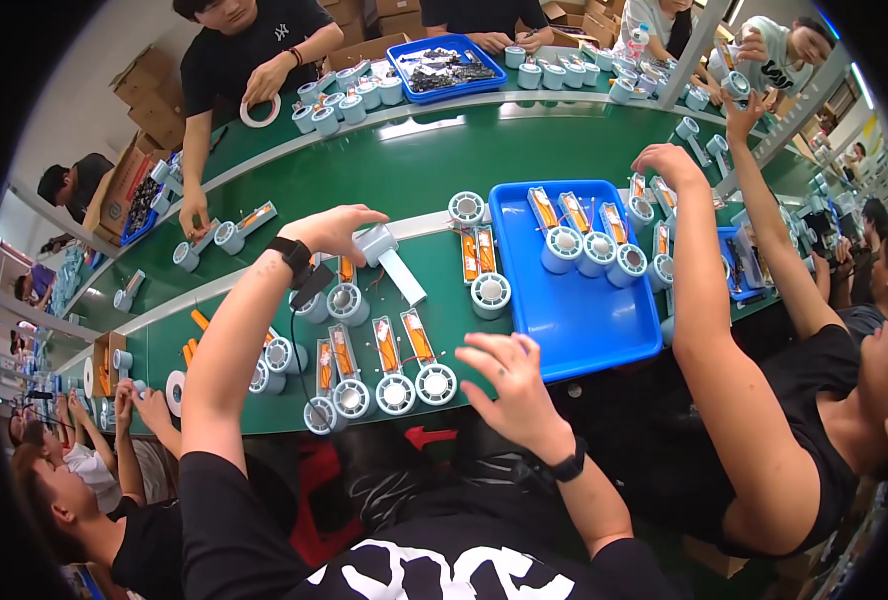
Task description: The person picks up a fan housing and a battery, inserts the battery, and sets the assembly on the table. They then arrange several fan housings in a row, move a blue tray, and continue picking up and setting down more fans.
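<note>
Fingers of our left hand (336,229) curl down over the round head of a pale grey handheld fan unit (389,258), closed on it at the far side of the green desk (414,165). That unit lies flat: its round head sits under the fingertips, and its white handle runs away from them toward the lower right, so the long axis slants from upper left to lower right, pointing back toward our body and toward the blue tray (604,330).

Our right hand (509,378) hovers near the desk's near edge, fingers loosely spread and holding nothing that we can see. It hangs just beside the row of finished units (396,375) lying side by side, each with its round grille end toward us and its orange-striped handle pointing away, across the belt. So those long axes run near to far, roughly crosswise to the unit in our left hand.

Of the two hands, the left is on the grey unit and the right is well apart from it; the right is the nearer one to the row and to the tray.

A co-worker's forearm (704,300) reaches over the tray's right side from the right, its hand beyond the tray's far corner.
</note>
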The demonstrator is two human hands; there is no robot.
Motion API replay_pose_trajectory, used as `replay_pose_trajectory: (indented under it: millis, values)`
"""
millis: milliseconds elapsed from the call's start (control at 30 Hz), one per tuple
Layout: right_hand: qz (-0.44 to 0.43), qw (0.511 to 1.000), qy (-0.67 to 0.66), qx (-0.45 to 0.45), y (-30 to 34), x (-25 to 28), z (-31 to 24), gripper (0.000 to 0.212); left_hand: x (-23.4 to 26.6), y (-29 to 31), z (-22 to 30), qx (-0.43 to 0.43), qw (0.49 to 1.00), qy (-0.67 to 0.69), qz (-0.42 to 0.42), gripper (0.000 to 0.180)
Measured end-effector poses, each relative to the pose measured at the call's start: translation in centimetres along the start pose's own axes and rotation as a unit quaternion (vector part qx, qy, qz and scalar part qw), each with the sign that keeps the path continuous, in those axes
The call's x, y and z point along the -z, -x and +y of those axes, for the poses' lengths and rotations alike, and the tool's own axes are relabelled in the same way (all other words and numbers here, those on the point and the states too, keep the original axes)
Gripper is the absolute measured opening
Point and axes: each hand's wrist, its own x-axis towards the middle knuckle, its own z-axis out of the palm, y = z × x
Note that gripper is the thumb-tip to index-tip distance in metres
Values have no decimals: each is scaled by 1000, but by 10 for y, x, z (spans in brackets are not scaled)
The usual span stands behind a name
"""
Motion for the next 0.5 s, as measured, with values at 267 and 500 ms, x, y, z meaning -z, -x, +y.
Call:
replay_pose_trajectory:
  millis: [267,500]
  values:
    - [-2,996,-61,-69,75,-11,-9,39,-1,0,13,-54,989,-139,6,72]
    - [-12,991,-76,-109,107,-14,-16,38,12,-7,18,167,982,92,2,62]
